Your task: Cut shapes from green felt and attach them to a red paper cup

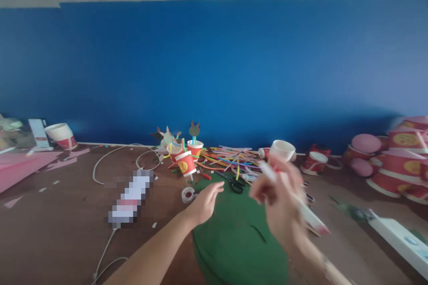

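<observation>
My right hand, smeared by motion, is raised over the right side of a green round surface. Its fingers are closed on a slim white stick-like object with a reddish end, its exact kind too blurred to tell. My left hand is over the left edge of the green surface, fingers stretched out and holding nothing. A tape roll lies just left of it. Black-handled scissors rest beyond, between the two hands. A dark thin strip lies on the green.
Colourful pipe cleaners are heaped at the back, beside red-and-white paper cups bearing animal cutouts. A phone-like blurred-out item with a cable lies left. Stacked cups and a white power strip stand right. A blue wall panel closes the back.
</observation>
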Available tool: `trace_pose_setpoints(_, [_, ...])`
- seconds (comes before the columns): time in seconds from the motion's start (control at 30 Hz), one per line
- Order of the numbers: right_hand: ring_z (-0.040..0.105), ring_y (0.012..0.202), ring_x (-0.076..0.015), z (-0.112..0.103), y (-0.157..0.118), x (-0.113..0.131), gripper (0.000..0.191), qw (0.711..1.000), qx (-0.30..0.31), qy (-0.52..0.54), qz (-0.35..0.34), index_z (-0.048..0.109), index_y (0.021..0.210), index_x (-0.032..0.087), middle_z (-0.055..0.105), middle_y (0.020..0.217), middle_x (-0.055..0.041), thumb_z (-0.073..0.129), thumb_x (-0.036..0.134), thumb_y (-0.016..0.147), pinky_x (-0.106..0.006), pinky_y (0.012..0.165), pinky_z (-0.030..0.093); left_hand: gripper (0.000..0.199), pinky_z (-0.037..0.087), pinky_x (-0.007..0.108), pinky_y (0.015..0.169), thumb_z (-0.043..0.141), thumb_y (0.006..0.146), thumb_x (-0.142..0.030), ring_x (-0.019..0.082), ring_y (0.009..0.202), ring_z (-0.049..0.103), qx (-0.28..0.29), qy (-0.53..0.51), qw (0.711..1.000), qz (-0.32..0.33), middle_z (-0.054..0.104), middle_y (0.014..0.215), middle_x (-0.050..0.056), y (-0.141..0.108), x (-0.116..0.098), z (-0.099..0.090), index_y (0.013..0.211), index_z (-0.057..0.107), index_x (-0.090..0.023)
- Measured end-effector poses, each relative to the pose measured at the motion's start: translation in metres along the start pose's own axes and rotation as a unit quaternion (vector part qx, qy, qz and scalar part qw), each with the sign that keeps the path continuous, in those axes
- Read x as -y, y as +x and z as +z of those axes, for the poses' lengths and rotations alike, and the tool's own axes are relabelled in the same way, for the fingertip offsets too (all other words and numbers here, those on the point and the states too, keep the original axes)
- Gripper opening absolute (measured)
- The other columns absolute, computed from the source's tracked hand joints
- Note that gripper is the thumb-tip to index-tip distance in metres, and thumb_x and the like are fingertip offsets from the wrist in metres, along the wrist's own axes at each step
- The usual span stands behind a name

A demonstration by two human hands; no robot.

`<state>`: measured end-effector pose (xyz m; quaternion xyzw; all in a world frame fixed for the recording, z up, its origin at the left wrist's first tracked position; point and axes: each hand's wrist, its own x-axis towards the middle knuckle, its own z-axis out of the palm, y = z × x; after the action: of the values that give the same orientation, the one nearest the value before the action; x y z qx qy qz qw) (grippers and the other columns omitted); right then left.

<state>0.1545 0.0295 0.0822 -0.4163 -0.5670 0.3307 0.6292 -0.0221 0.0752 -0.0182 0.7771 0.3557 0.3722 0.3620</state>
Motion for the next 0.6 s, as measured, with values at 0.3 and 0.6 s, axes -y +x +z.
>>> trace_pose_setpoints(0.3, [0.044,0.044,-0.0099,0.019,-0.001,-0.087,0.019,0.969,0.113,-0.039,0.215,0.046,0.062,0.019,0.05,0.046,0.0044,0.051,0.03,0.077,-0.02,0.044,0.033,0.032,0.048,0.04,0.088,0.03,0.09,-0.019,0.019,0.101,0.059,-0.073,-0.08,0.993,-0.043,0.058,0.115,0.016,0.006,0.018,-0.001,0.118,0.045,-0.013])
trace_pose_setpoints(0.6, [0.05,0.043,-0.0101,0.019,-0.009,-0.085,0.019,0.962,0.151,-0.15,0.17,0.043,0.058,0.019,0.057,0.047,0.0027,0.055,0.025,0.072,-0.018,0.043,0.032,0.035,0.047,0.039,0.089,0.032,0.086,-0.01,0.019,0.101,0.059,-0.051,-0.032,0.998,-0.03,0.058,0.114,0.014,0.009,0.013,-0.004,0.117,0.047,-0.015])
